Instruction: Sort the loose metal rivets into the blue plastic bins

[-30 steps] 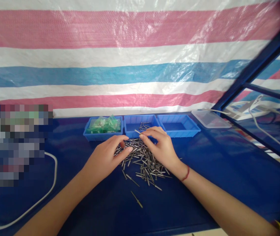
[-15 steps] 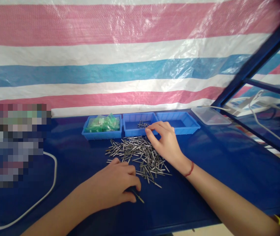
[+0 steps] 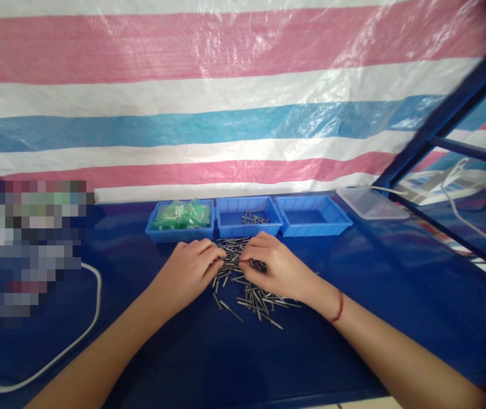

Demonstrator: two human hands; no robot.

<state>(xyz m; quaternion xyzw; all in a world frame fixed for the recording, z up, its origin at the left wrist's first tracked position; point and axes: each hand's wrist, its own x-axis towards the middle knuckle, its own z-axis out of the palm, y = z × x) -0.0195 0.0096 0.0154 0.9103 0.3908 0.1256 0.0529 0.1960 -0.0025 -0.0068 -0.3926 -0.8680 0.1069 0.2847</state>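
A loose pile of thin metal pins [image 3: 246, 284] lies on the dark blue table [image 3: 353, 318]. Both hands rest on the pile's far part, fingertips meeting. My left hand [image 3: 187, 272] has its fingers curled and pinched together over some pins. My right hand [image 3: 279, 270], with a red string at the wrist, is curled too, its thumb and fingers closed on pins. Behind the pile stand three blue trays: the left tray [image 3: 179, 233] holds green parts in a bag, the middle tray [image 3: 249, 226] holds several pins, the right tray [image 3: 313, 224] looks bare.
A clear plastic lid or box [image 3: 370, 204] sits right of the trays. A white cable [image 3: 67, 346] curves over the table's left side. A striped pink, white and blue tarp [image 3: 225, 113] hangs behind. A blue frame bar [image 3: 434, 130] slants at the right.
My left hand moved from the near edge of the pile back up to its far part. My right hand drew back from the middle tray onto the pile, meeting the left.
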